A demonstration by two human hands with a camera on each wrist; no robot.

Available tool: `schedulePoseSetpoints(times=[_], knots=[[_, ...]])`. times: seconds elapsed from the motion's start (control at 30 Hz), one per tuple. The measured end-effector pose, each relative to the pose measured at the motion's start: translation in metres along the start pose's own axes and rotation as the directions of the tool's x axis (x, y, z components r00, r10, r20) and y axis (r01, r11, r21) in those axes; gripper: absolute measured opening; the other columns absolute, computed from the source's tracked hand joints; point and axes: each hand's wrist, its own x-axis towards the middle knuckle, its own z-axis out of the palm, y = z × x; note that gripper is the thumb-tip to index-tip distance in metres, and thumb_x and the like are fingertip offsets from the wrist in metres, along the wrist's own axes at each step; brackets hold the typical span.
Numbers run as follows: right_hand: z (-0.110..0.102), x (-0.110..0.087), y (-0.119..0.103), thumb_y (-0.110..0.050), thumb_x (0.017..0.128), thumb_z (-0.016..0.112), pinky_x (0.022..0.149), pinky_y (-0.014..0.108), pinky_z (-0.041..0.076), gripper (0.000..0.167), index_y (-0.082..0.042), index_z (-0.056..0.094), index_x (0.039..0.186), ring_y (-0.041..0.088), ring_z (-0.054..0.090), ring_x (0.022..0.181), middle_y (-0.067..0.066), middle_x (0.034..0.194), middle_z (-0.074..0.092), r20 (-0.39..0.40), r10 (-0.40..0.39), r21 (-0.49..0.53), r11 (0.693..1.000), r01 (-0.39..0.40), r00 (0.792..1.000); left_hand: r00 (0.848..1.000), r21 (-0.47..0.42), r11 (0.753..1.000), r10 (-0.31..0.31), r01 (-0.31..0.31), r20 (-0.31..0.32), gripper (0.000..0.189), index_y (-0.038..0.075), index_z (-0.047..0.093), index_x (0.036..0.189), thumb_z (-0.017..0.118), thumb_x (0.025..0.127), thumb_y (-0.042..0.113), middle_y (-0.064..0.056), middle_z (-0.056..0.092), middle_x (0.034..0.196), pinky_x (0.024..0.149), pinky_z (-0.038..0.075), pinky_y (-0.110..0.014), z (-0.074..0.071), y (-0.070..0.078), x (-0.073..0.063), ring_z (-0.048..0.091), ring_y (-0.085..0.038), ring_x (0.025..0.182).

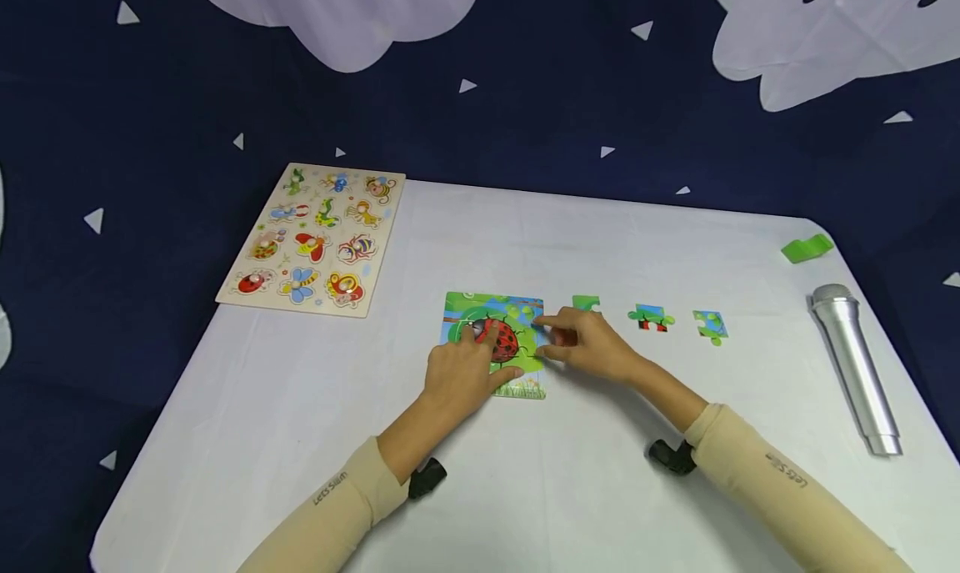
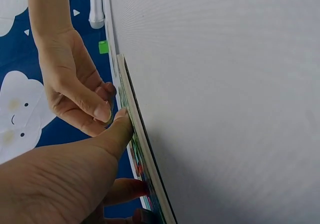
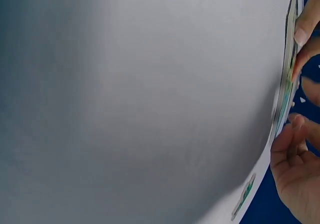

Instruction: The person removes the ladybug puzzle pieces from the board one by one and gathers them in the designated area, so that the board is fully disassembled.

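A ladybug jigsaw puzzle lies flat in the middle of the white table. My left hand rests on its left part, fingers extended over the picture and thumb near the lower edge. In the left wrist view, that thumb presses against the rim of the puzzle. At the puzzle's right edge is my right hand, thumb and forefinger bent and apart at the border. I see no loose piece clearly held between them. A green puzzle piece lies just behind the right hand, partly covered by it.
Right of the hands lie two more puzzle pieces, one blue and red, one blue and green. A wooden insect peg board sits at the back left. At the right are a silver microphone and a green object.
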Motion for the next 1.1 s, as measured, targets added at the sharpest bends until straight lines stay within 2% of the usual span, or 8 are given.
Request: schedulePoseSetpoints(times=[0.13,0.2,0.27,0.43,0.63,0.73,0.87,1.1], knots=[[0.001,0.001,0.004,-0.013,0.084,0.079,0.062,0.024,0.038,0.043,0.005,0.068,0.122,0.010,0.042,0.069,-0.001,0.078,0.052,0.040,-0.096,-0.086,0.991,0.099,0.995,1.000,0.000,1.000,-0.002,0.002,-0.003,0.084,0.019,0.052,0.145,0.053,0.084,0.076,-0.023,0.063,0.128,0.037,0.028,-0.025,0.000,0.000,0.001,0.032,-0.009,0.037],[0.001,0.001,0.004,-0.015,0.085,0.078,0.061,0.024,0.037,0.043,0.005,0.068,0.122,0.009,0.041,0.068,-0.001,0.079,0.052,0.042,-0.117,-0.144,0.982,0.122,0.992,1.000,-0.008,1.000,-0.002,0.002,-0.003,0.084,0.019,0.053,0.145,0.053,0.084,0.076,-0.023,0.063,0.128,0.037,0.028,-0.025,0.000,0.001,0.001,0.034,-0.010,0.038],[0.002,0.001,0.003,-0.017,0.086,0.078,0.061,0.024,0.037,0.042,0.005,0.068,0.121,0.007,0.040,0.068,-0.002,0.080,0.053,0.041,-0.126,-0.194,0.972,0.132,0.991,1.000,-0.014,1.000,-0.001,0.001,-0.002,0.084,0.018,0.053,0.145,0.053,0.085,0.076,-0.024,0.063,0.128,0.037,0.029,-0.025,0.001,0.001,0.001,0.035,-0.010,0.038],[0.001,0.001,0.000,-0.019,0.086,0.078,0.061,0.024,0.039,0.041,0.003,0.070,0.120,0.008,0.041,0.069,-0.002,0.083,0.053,0.050,-0.130,-0.241,0.961,0.138,0.990,1.000,-0.010,1.000,-0.003,0.003,-0.002,0.083,0.019,0.053,0.145,0.053,0.085,0.076,-0.022,0.064,0.127,0.038,0.030,-0.026,-0.001,0.001,0.000,0.038,-0.011,0.038],[-0.005,0.011,-0.006,-0.024,0.085,0.079,0.069,0.028,0.050,0.042,0.003,0.072,0.116,0.010,0.052,0.076,0.004,0.093,0.059,0.130,-0.158,-0.333,0.923,0.193,0.979,1.000,-0.020,1.000,-0.005,0.005,0.011,0.081,0.019,0.056,0.143,0.052,0.085,0.076,-0.023,0.063,0.128,0.039,0.029,-0.026,-0.003,0.000,0.001,0.037,-0.012,0.038],[-0.008,0.017,-0.008,-0.025,0.082,0.079,0.072,0.030,0.052,0.044,0.004,0.072,0.114,0.011,0.056,0.077,0.007,0.097,0.062,0.180,-0.166,-0.347,0.912,0.220,0.970,1.000,-0.019,1.000,0.004,-0.004,0.001,0.080,0.018,0.057,0.142,0.053,0.085,0.075,-0.024,0.063,0.128,0.038,0.026,-0.025,-0.002,0.000,0.001,0.032,-0.010,0.038],[-0.010,0.023,-0.007,-0.028,0.079,0.080,0.070,0.029,0.050,0.049,0.004,0.071,0.115,0.011,0.054,0.075,0.007,0.096,0.061,0.218,-0.146,-0.322,0.923,0.212,0.965,1.000,-0.015,1.000,0.015,-0.015,-0.011,0.080,0.017,0.058,0.141,0.053,0.085,0.075,-0.025,0.064,0.127,0.037,0.024,-0.024,0.000,-0.001,0.000,0.026,-0.008,0.038],[-0.016,0.012,-0.001,-0.027,0.076,0.081,0.067,0.026,0.046,0.046,0.002,0.073,0.111,0.009,0.049,0.074,0.002,0.088,0.057,0.162,-0.192,-0.301,0.924,0.234,0.968,1.000,-0.017,1.000,0.007,-0.007,-0.007,0.081,0.018,0.056,0.143,0.053,0.085,0.075,-0.024,0.064,0.127,0.037,0.024,-0.024,0.003,0.000,-0.001,0.024,-0.007,0.038]])
